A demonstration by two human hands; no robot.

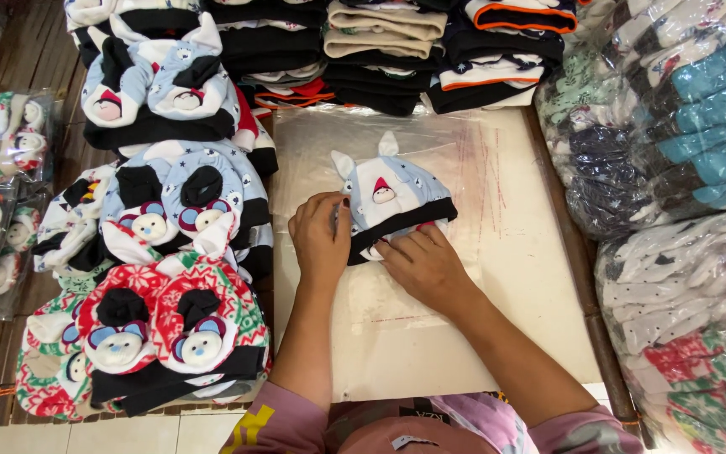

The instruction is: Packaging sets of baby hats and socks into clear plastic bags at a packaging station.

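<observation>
Centre of frame: hat [397, 197], pale blue with black band, lies on a clear bag [430, 277] on the table [539, 277]. Left hand [321, 240] pinches the band's left end; right hand [424, 265] presses flat, grasping nothing. Judged soft, light, floppy; hold by band. Far left and right: bagged bundles [682, 126], clear plastic.

A hat [392, 197] is lying at the centre on a stack of plastic bags [397, 328] covering the surface [539, 277], with the left hand [319, 240] sitting at its 9 o'clock and the right hand [426, 265] at its 5 o'clock. Piled hats [170, 277] are lying at 9 o'clock, folded stacks [397, 50] at 12 o'clock, and bagged bundles [682, 219] at 3 o'clock.
</observation>
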